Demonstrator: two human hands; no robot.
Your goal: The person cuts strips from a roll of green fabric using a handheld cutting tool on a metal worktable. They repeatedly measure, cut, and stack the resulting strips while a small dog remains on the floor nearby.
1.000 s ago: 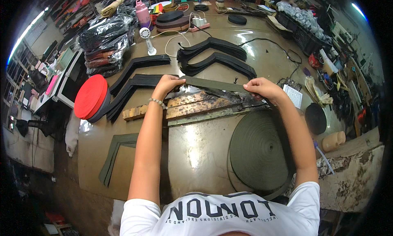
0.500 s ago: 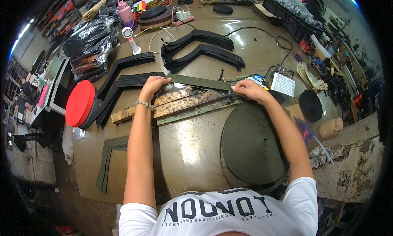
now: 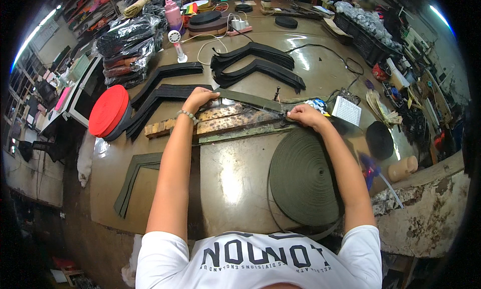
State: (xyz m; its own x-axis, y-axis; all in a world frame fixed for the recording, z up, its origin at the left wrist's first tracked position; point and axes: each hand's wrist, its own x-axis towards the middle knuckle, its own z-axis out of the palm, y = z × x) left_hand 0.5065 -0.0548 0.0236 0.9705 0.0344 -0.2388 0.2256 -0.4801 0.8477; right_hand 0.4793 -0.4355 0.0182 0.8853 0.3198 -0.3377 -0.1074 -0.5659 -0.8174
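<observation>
An olive strap is stretched above a scorched wooden bar, sloping down from left to right. The left hand pinches its left end between thumb and fingertips, with a beaded bracelet at the wrist. The right hand pinches the other end, its fingers closed together; whether the strap runs on beneath that hand cannot be told.

The bar lies across a shiny brown table. Just below the right hand is a large olive coil, wound in tight rings, partly covered by the right forearm. To the left of the left forearm are bent olive strips. Beyond the bar, bent bundles of black strips lie in layers, and a red roll rests on a dark one at the left edge.

Farther out, a black crate at the upper right is heaped with items in clear plastic. At the upper left, clear plastic wraps a stack of dark and brownish goods. Near it stand a pink and purple bottle, its contents hidden, and a small white fan. A white gridded pad lies beyond the right hand.

The white shirt carries large dark block letters over a smaller printed line, both upside down in this view.
</observation>
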